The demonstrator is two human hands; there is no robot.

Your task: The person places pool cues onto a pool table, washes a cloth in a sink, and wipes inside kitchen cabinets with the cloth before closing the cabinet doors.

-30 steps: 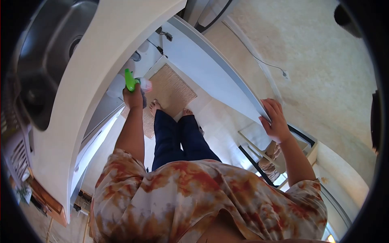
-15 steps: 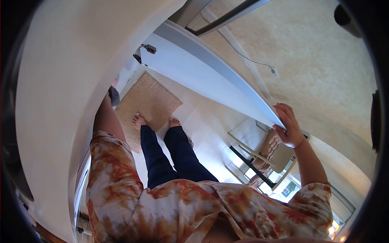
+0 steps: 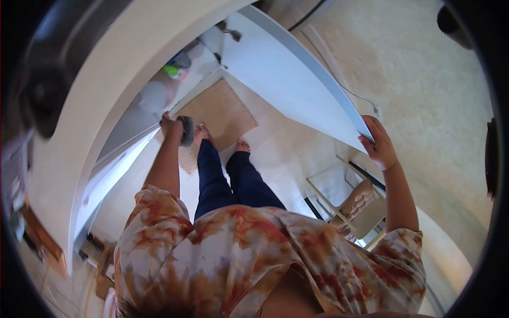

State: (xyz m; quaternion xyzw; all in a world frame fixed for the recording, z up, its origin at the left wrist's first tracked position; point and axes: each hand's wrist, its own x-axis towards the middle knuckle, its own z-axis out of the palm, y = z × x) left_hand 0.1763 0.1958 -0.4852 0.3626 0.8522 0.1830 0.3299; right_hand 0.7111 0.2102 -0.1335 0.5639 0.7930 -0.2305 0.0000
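Note:
My left hand (image 3: pixel 170 129) is closed around a soft dark grey cloth (image 3: pixel 186 131), near the edge of the left white cabinet door (image 3: pixel 119 165). Whether those fingers also touch that door I cannot tell. On the other side, my right hand (image 3: pixel 379 144) grips the outer edge of the open right cabinet door (image 3: pixel 297 85), thumb on the inner face and fingers over the outside. Inside the cabinet are a green item (image 3: pixel 172 70) and a whitish rounded container (image 3: pixel 153 97), both blurred.
A pale countertop (image 3: pixel 87 100) curves above the cabinet. A woven mat (image 3: pixel 225 111) lies under my bare feet. A chair with a cushion (image 3: pixel 356 204) stands to the right. Along the wall (image 3: pixel 419 100), a cable runs to a socket (image 3: pixel 377 111).
My left hand, hidden behind the countertop before, has come into view with the grey cloth. My right hand keeps hold of the door. The view has shifted, showing more of the cabinet's inside.

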